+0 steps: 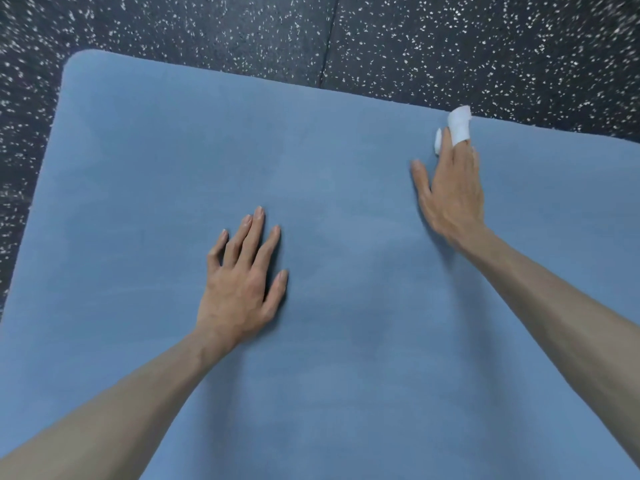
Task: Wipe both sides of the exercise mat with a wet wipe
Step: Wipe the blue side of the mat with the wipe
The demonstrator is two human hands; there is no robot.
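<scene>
Blue exercise mat [138,168]: your left hand [239,285] lies flat, fingers straight, pinning it; your right hand [450,192] presses the wet wipe [459,128] under extended fingers near the mat's far edge.

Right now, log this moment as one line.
left hand flat on blue exercise mat | right hand presses white wet wipe near far edge | speckled floor

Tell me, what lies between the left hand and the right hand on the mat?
Only bare blue mat shows in the head view between the left hand and the right hand, which presses the wet wipe.
</scene>
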